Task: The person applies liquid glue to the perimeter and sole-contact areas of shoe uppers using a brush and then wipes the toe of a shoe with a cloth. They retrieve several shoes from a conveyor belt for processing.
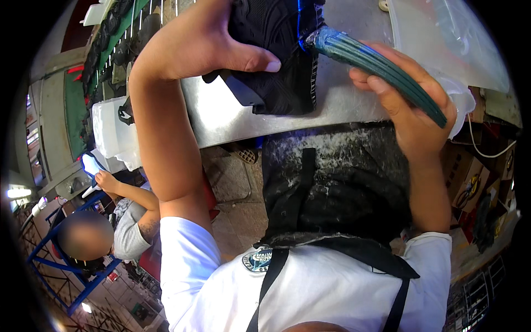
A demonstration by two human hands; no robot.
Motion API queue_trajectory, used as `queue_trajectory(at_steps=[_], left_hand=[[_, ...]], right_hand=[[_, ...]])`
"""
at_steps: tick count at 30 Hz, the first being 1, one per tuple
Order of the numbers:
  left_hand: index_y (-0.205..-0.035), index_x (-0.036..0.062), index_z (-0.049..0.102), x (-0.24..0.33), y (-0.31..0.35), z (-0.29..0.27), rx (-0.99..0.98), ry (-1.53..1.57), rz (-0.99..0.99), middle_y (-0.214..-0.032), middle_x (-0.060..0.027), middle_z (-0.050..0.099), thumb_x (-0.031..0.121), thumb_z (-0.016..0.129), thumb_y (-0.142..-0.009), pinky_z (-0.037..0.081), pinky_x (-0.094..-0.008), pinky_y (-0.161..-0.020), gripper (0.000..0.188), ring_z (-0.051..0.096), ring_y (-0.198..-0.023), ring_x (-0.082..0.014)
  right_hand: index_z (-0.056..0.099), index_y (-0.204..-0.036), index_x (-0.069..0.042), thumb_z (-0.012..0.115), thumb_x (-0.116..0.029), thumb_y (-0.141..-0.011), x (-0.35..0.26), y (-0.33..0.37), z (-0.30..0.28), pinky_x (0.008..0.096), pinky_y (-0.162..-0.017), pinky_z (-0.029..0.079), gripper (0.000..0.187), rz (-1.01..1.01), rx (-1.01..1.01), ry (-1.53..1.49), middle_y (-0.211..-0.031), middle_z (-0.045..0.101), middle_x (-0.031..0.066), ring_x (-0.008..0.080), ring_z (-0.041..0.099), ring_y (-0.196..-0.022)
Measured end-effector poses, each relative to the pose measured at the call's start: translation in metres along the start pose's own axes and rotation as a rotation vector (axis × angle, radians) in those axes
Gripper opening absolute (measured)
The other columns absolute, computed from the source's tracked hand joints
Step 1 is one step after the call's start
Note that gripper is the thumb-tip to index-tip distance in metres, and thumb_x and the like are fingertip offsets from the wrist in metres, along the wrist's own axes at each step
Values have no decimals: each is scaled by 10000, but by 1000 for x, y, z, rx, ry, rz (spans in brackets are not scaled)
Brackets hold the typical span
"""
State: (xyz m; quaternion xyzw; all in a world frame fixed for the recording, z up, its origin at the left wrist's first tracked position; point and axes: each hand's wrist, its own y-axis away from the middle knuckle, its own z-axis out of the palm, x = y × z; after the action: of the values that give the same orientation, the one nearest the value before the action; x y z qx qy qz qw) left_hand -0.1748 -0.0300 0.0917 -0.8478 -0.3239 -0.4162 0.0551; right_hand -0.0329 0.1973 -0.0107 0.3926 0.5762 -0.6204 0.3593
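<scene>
A black shoe upper (271, 83) of textured fabric, with pale stitching along one edge, lies over the metal table at the top. My left hand (215, 52) presses on it, thumb stretched across the fabric; its other fingers are hidden behind the upper. My right hand (409, 99) is closed around the dark green, ribbed handle of a brush (381, 69). The brush's smeared end meets the upper's right edge; its bristles are hard to make out. Beside that end, a bright blue line runs up the upper.
The shiny metal table (354, 102) spans the top. A translucent plastic bin (453, 44) stands at right, a white tub (113, 130) at left. Black pieces hang on a rack (119, 50). Another person (133, 227) works at far left. Cardboard boxes (464, 177) and a white cable are at right.
</scene>
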Motion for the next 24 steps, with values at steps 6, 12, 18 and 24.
queue_trajectory(at_steps=[6,12,18,24], left_hand=[[-1430,-33,429,-24,-2,-4,21,94,-42,-1257,-103,624,62,913,-669,492,-332,-1014,908,584,-1150,-168],[-1437,-36,419,-30,11,1,47,160,-8,-1270,-100,624,-5,905,-659,496,-334,-1018,918,585,-1148,-164],[-1391,-25,442,-22,16,6,128,-13,-28,-1115,-260,677,258,933,-614,509,-409,-946,962,655,-1083,-424],[-1419,-28,401,-17,19,10,151,-106,49,-1060,-255,691,265,931,-605,524,-436,-885,1015,663,-1011,-452]], right_hand=[[629,-1174,158,629,9,-944,-5,2,24,381,-814,634,274,54,216,-89,-977,735,247,284,749,-863],[660,-1086,156,629,8,-918,-21,-15,26,389,-734,644,226,36,274,-192,-917,734,234,281,744,-778],[677,-1061,141,632,18,-911,-46,-32,19,384,-679,650,199,71,298,-170,-906,734,225,279,744,-756],[677,-1086,128,629,3,-925,-68,-44,17,371,-703,649,209,121,337,-103,-919,737,221,274,748,-765]])
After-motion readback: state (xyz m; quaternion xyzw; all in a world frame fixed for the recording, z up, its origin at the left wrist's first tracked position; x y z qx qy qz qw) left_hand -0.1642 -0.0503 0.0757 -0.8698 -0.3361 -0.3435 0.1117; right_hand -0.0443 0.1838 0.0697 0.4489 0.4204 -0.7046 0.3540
